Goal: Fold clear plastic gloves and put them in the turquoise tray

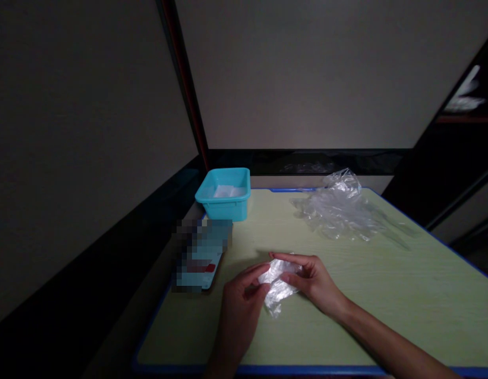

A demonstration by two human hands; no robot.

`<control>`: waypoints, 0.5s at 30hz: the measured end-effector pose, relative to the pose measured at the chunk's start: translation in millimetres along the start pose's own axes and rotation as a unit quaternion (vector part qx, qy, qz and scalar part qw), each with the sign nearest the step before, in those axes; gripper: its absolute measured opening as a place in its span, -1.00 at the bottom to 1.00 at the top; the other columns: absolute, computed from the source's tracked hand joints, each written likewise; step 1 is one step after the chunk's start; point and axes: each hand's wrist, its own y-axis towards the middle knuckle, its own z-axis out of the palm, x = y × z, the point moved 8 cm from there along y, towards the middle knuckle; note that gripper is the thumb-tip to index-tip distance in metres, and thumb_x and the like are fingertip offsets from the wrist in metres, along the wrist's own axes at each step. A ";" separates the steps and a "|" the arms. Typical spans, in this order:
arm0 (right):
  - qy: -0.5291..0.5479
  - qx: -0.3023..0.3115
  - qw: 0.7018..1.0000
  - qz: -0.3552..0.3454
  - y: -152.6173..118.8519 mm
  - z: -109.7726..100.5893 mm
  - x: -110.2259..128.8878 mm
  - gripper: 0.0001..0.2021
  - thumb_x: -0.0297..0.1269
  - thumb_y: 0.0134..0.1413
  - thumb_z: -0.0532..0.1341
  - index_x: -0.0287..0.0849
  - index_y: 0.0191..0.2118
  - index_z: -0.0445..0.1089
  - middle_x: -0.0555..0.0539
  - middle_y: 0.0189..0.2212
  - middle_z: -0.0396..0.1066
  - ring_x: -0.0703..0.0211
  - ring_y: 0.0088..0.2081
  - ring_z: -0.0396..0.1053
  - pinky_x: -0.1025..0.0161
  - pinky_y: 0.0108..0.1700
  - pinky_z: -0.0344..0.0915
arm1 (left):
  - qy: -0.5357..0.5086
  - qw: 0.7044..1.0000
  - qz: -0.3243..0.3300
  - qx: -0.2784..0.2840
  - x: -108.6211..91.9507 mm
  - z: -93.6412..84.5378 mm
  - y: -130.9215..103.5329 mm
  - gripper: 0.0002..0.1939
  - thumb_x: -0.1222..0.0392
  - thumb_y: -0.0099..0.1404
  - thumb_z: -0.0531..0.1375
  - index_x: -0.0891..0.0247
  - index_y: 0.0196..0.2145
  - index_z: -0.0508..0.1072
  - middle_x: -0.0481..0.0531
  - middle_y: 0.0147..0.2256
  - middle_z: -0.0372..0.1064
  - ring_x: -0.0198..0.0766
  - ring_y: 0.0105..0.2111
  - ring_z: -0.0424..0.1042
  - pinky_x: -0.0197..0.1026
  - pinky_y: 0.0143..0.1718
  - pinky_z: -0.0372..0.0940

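Between my two hands is a crumpled, shiny piece of clear plastic (278, 284), probably a bag, low over the front middle of the table. My left hand (244, 297) pinches its left edge between thumb and fingers. On the other side my right hand (310, 279) grips it, the thumb on the near face and the fingers along the far edge. A loose end of the plastic hangs down toward me. Parts of it are hidden behind my fingers.
A pale green table (346, 326) with a blue rim lies under my hands. At the back left stands a turquoise basin (236, 210) with white pieces inside. A pile of clear plastic bags (342, 210) lies at the back right. A blurred-out flat item (206, 252) rests on the left edge.
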 end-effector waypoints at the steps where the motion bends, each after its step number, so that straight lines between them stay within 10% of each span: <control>1: -0.002 0.001 1.000 0.000 0.0 0.2 0.1 -0.64 -0.29 -0.13 0.29 -0.09 -0.11 0.40 0.00 -0.34 0.47 0.30 -0.45 0.34 0.36 -0.42 0.26 | 0.001 1.000 0.002 0.000 -0.2 -0.3 0.0 -0.71 0.37 -0.05 0.18 0.27 -0.30 0.53 0.04 -0.25 0.47 -0.16 -0.25 0.42 -0.21 -0.25 0.35; 15: -0.035 -0.006 0.999 -0.002 -0.4 0.2 -2.0 -0.71 -0.35 -0.13 0.26 -0.07 -0.17 0.44 0.00 -0.31 0.47 0.25 -0.39 0.38 0.33 -0.36 0.29 | -0.003 1.000 0.022 -0.015 3.2 -4.1 -0.3 -0.68 0.37 0.00 0.17 0.22 -0.25 0.50 0.04 -0.16 0.43 -0.17 -0.16 0.39 -0.25 -0.24 0.36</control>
